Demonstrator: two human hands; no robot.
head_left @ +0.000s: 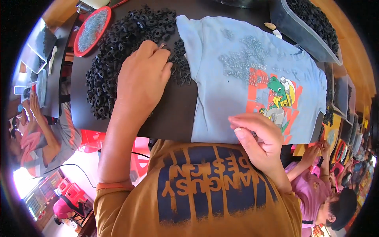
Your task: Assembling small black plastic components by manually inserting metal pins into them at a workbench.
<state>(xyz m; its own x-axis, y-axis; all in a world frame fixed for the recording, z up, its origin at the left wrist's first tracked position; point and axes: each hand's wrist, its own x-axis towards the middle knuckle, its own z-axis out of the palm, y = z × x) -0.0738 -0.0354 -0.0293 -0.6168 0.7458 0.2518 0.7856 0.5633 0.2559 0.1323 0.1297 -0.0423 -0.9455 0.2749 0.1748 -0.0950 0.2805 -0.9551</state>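
My left hand (144, 73) is over a heap of small black plastic parts (114, 51) on the dark table, its fingers bent and pinched together. A small shiny piece (162, 46) shows at its fingertips, too small to name. My right hand (260, 136) hovers above the lower part of a light blue T-shirt (217, 98) that lies flat with a cartoon print. Its thumb and forefinger are apart, with nothing visible between the tips; the other fingers curl inward, partly hidden. Many small clear or silvery coils, like springs (244, 57), are scattered on the shirt.
A round red tray (107, 19) with more silvery coils stands at the far left. Clear plastic bins (308, 37) with black parts are at the far right. A tan oval object (270, 26) lies near them. Other people sit at tables on both sides, with red stools (89, 140) around.
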